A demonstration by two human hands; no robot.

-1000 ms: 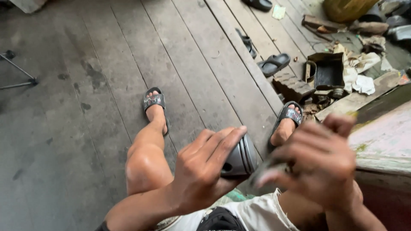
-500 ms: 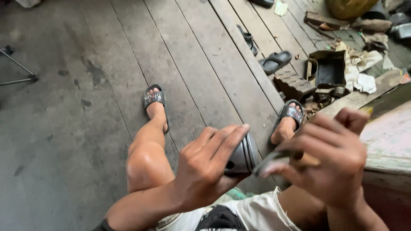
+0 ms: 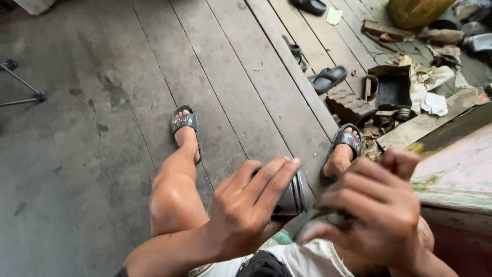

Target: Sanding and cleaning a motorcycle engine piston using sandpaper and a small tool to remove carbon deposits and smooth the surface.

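Gripping the grey, ridged metal cylinder (image 3: 293,194), a piston-like part with grooves round its end, my left hand (image 3: 246,205) wraps it from above, fingers laid across its side and thumb hidden beneath. My right hand (image 3: 376,210) is clenched round a thin, dark, flat tool (image 3: 318,218) whose blurred tip points at the grooved end of the cylinder, just beside it; I cannot tell whether the tip touches the metal.

I judge the work to be in its middle: the cylinder is up off the floor and steadied over my lap, the tool is brought to it, yet the grooves look dull and grimy, so whatever is being done at them seems unfinished. How much has been cleared I cannot tell, since my fingers cover most of the part.

The cylinder sits between my two hands, held in the left, just to the left of the right hand's knuckles. Below my hands are my knees and my feet in dark sandals (image 3: 185,123) on the grey wooden plank floor (image 3: 102,128). Beyond my right hand lies a worn, pale painted bench (image 3: 456,169), and further off a heap of rags and dark scrap parts (image 3: 394,92).
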